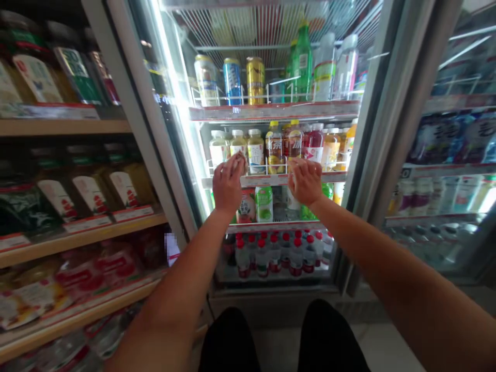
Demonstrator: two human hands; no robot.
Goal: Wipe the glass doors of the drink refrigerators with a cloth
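Observation:
My left hand [228, 183] is closed around a crumpled, pale cloth [242, 161] at the front of the fridge's middle shelf. Juice bottles with whitish caps [256, 151] stand just behind it. My right hand [306, 181] is at the same shelf edge [267, 180], its fingers curled at the low wire guard; whatever they grip is hidden. Behind that hand are a yellow-capped tea bottle [295, 135] and a dark red drink bottle [314, 142]. Another tea bottle [274, 147] stands between my two hands.
Cans [256, 80] and a green bottle [304, 62] line the shelf above. Below are a green-labelled bottle [264, 204] and several red-capped water bottles [274, 253]. A wooden rack [143, 225] with bottles flanks the left; a metal door frame [387, 129] borders the right.

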